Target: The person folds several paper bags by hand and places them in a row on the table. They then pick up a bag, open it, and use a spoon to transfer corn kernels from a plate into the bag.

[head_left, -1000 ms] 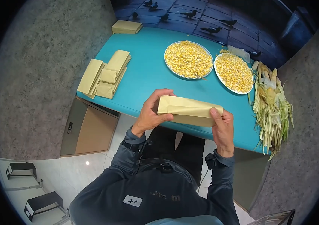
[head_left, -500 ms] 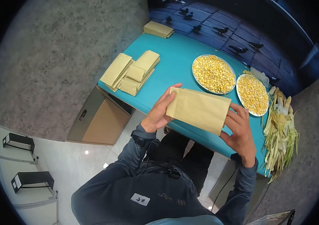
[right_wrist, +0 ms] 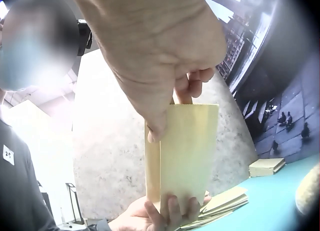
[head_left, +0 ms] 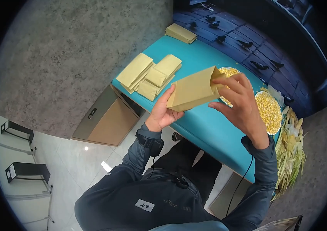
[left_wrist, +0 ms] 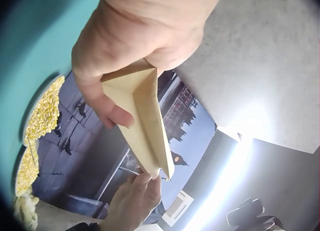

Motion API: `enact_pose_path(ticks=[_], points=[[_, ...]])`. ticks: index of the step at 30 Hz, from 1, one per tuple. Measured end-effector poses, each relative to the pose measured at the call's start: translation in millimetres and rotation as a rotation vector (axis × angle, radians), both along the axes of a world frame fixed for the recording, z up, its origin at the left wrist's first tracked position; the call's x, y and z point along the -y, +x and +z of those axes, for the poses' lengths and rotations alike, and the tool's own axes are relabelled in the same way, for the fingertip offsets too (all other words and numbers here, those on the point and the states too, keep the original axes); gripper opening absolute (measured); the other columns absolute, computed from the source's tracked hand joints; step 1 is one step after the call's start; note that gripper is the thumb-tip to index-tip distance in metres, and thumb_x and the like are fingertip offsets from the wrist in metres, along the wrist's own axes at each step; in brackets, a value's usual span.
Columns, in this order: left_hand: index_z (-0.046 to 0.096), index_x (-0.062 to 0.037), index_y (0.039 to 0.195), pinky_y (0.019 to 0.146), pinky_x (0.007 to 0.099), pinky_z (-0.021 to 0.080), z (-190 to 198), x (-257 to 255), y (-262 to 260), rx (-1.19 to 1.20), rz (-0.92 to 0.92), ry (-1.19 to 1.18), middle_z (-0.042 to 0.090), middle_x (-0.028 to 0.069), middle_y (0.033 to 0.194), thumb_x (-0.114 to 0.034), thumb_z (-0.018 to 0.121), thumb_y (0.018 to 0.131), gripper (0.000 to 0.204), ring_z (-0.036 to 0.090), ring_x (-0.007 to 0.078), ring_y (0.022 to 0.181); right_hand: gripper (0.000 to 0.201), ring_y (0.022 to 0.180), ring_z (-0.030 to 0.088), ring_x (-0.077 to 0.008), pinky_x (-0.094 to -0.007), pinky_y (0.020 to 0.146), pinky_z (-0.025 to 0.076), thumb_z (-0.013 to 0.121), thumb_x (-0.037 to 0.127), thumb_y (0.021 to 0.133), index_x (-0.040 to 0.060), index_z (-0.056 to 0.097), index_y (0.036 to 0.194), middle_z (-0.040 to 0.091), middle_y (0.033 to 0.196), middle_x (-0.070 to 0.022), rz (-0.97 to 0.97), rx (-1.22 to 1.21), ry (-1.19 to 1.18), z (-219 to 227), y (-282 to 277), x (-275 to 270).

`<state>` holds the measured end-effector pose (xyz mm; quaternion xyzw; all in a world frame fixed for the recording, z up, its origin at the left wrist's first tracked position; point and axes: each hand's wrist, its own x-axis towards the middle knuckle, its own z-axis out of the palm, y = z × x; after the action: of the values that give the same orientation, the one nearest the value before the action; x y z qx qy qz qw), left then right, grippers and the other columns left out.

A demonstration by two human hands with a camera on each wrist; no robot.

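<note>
A tan paper bag (head_left: 192, 90) is held up over the table's front part, its mouth facing right. My left hand (head_left: 162, 111) grips its closed end, with the thumb on one side and the fingers underneath. My right hand (head_left: 244, 106) is at the mouth, fingertips at the rim and partly inside; its thumb lies by the lower edge. In the left wrist view the fingers of my right hand (left_wrist: 135, 198) meet the bag's rim (left_wrist: 157, 163). The right wrist view shows the thumb of my right hand (right_wrist: 165, 66) against the upright bag's side (right_wrist: 187, 151).
Folded paper bags (head_left: 135, 71) lie in piles at the table's left, with another stack (head_left: 180, 33) at the far edge. Two plates of corn kernels, one partly behind my right hand, the other (head_left: 268, 111) farther right, stand near corn husks (head_left: 288, 158).
The bag has turned from lying crosswise to pointing up and right, and its mouth now gapes. My right hand has moved from the bag's right end to its mouth. The head view has shifted.
</note>
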<state>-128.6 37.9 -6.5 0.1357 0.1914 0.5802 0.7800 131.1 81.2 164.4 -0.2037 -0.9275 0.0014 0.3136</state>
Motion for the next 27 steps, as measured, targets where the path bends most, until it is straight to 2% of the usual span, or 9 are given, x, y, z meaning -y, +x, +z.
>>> enact_pose_path(ticks=[3,5,9,11,16,19,21,24,27], points=[[0.058,-0.0108,0.145,0.063,0.0338,0.064,10.2,-3.5,-9.3,-0.013,0.048,-0.026,0.075,0.0095,0.122,-0.054,0.060,0.111,0.055,0.079,0.0293,0.098,0.031,0.101,0.065,-0.0288,-0.0408,0.082,0.055,0.092,0.008,0.077,0.0039,0.073,0.103,0.074,0.116,-0.0057,-0.015,0.022,-0.020,10.0,-21.8,-4.1],[0.058,-0.0115,0.145,0.063,0.0334,0.064,7.9,-5.9,-16.3,-0.003,0.056,-0.018,0.075,0.0091,0.122,-0.054,0.060,0.111,0.054,0.079,0.0285,0.098,0.029,0.081,0.068,-0.0289,-0.0420,0.073,0.057,0.088,0.009,0.085,0.0008,0.072,0.107,0.075,0.105,-0.0108,-0.012,0.006,-0.294,9.8,-31.3,-8.0],[0.059,-0.0142,0.145,0.063,0.0329,0.063,-4.3,-10.5,-24.5,0.082,0.051,-0.015,0.075,0.0075,0.121,-0.054,0.060,0.111,0.052,0.077,0.0262,0.100,0.021,0.062,0.067,-0.0264,-0.0433,0.063,0.054,0.083,0.011,0.093,-0.0031,0.071,0.103,0.070,0.085,-0.0151,-0.125,0.095,-0.617,18.8,-46.3,-11.1],[0.059,-0.0151,0.145,0.063,0.0328,0.063,-6.6,-12.7,-24.8,0.098,0.045,-0.001,0.075,0.0069,0.121,-0.054,0.060,0.110,0.052,0.077,0.0254,0.100,0.021,0.057,0.063,-0.0196,-0.0395,0.057,0.049,0.080,0.015,0.097,-0.0046,0.071,0.098,0.064,0.073,-0.0145,-0.029,-0.150,-0.955,14.6,-52.2,-15.8],[0.060,-0.0164,0.143,0.062,0.0329,0.063,-12.6,-14.2,-20.2,0.087,0.069,-0.093,0.076,0.0057,0.118,-0.058,0.060,0.110,0.053,0.077,0.0242,0.098,0.025,0.060,0.064,-0.0145,-0.0330,0.057,0.047,0.078,0.019,0.101,-0.0042,0.071,0.095,0.065,0.069,-0.0108,0.055,0.058,-0.811,10.0,-44.5,-28.2],[0.054,-0.0154,0.153,0.075,0.0404,0.067,-15.9,-8.4,-18.5,0.120,-0.037,0.064,0.070,0.0086,0.134,-0.062,0.062,0.107,0.066,0.075,0.0282,0.114,0.028,0.061,0.064,-0.0129,-0.0312,0.057,0.047,0.076,0.022,0.103,-0.0038,0.071,0.094,0.069,0.071,-0.0096,0.037,0.039,-0.748,6.6,-39.5,-28.6],[0.040,-0.0165,0.165,0.095,0.0510,0.066,-9.0,1.1,-8.3,0.091,0.028,0.340,0.057,0.0108,0.154,-0.055,0.078,0.099,0.085,0.066,0.0326,0.133,0.030,0.062,0.063,-0.0121,-0.0311,0.057,0.047,0.075,0.024,0.105,-0.0036,0.071,0.093,0.070,0.073,-0.0092,-0.015,-0.049,-0.761,4.2,-35.9,-28.9],[0.026,-0.0196,0.171,0.109,0.0575,0.059,-22.4,1.8,-4.1,-0.139,0.103,0.433,0.045,0.0110,0.164,-0.040,0.094,0.087,0.110,0.055,0.0344,0.146,0.031,0.062,0.060,-0.0113,-0.0320,0.058,0.046,0.073,0.026,0.107,-0.0026,0.072,0.095,0.072,0.074,-0.0070,-0.076,-0.090,-0.872,1.0,-25.1,-33.9],[0.025,-0.0213,0.171,0.106,0.0531,0.060,-10.5,6.1,9.3,-0.192,0.211,0.308,0.049,0.0088,0.161,-0.027,0.101,0.080,0.118,0.056,0.0317,0.145,0.031,0.065,0.060,-0.0113,-0.0316,0.060,0.047,0.073,0.026,0.107,-0.0028,0.072,0.096,0.072,0.076,-0.0079,-0.090,-0.021,-0.839,-4.9,-11.9,-34.5]])
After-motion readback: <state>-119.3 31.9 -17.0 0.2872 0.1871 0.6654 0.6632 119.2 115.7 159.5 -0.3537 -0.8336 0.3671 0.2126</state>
